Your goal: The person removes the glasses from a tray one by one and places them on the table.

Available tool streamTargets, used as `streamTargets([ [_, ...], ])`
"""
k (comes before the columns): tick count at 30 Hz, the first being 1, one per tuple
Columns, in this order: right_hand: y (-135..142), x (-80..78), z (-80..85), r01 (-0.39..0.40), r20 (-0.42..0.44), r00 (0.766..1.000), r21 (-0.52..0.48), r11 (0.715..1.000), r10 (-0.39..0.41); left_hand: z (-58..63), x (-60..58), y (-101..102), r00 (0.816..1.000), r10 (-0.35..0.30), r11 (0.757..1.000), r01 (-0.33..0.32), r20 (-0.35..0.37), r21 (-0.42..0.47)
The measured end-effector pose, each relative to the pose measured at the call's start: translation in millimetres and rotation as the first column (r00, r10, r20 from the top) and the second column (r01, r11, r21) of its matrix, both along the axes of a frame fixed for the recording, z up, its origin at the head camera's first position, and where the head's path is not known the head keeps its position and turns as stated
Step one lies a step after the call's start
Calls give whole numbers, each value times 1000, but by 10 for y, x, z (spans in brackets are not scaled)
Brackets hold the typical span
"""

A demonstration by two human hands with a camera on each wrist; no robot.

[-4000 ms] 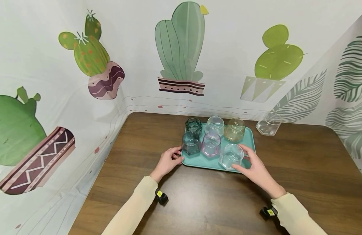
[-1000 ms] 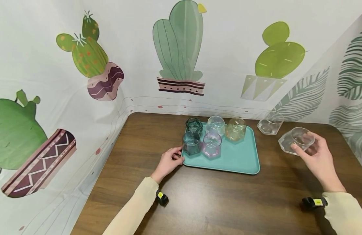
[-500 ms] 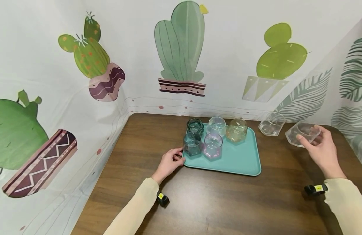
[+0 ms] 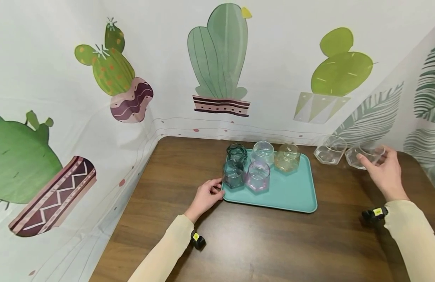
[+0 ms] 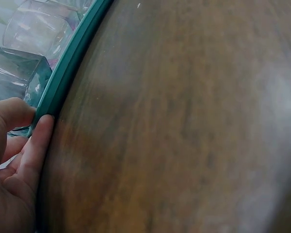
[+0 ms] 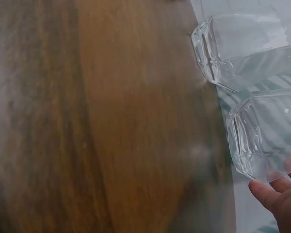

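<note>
In the head view my right hand [image 4: 387, 172] holds a clear drinking glass [image 4: 354, 158] at the back right of the table. Thumb and fingers are around its sides, and in the right wrist view the fingertips [image 6: 264, 191] lie along it. Just left of it stands another clear glass [image 4: 328, 154]. My left hand [image 4: 205, 197] pinches the near left corner of the teal tray [image 4: 291, 194]. On that tray are a dark green faceted glass [image 4: 236, 153], a grey-blue glass [image 4: 233, 176], a pink-tinted glass [image 4: 258, 178], an iridescent glass [image 4: 262, 152] and an amber glass [image 4: 287, 158].
A brown wooden table [image 4: 260, 243] lies under everything. Its back edge meets a white cloth [image 4: 274, 70] printed with cacti and leaves, close behind the two clear glasses.
My right hand has lifted the clear glass off the tray's front right, carried it right, then back beside the other clear glass. My left hand stays on the tray corner.
</note>
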State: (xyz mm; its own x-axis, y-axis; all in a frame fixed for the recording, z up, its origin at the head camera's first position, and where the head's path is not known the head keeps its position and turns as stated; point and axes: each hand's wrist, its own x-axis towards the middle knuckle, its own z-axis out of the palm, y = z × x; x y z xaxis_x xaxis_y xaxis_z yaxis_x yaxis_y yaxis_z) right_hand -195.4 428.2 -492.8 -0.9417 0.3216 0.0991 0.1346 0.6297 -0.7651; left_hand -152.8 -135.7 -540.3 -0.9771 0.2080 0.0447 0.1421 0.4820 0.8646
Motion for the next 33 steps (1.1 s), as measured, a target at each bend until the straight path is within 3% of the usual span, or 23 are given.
streamTargets([
  [14,-35,-147,-6,-16,-16,1000,47,999,17,-2,30,17,1000,5,1000,-5,18,26],
  [33,-43,-184,-97,1,-25,1000,58,998,0,3,21,18,1000,13,1000,-13,-5,-17],
])
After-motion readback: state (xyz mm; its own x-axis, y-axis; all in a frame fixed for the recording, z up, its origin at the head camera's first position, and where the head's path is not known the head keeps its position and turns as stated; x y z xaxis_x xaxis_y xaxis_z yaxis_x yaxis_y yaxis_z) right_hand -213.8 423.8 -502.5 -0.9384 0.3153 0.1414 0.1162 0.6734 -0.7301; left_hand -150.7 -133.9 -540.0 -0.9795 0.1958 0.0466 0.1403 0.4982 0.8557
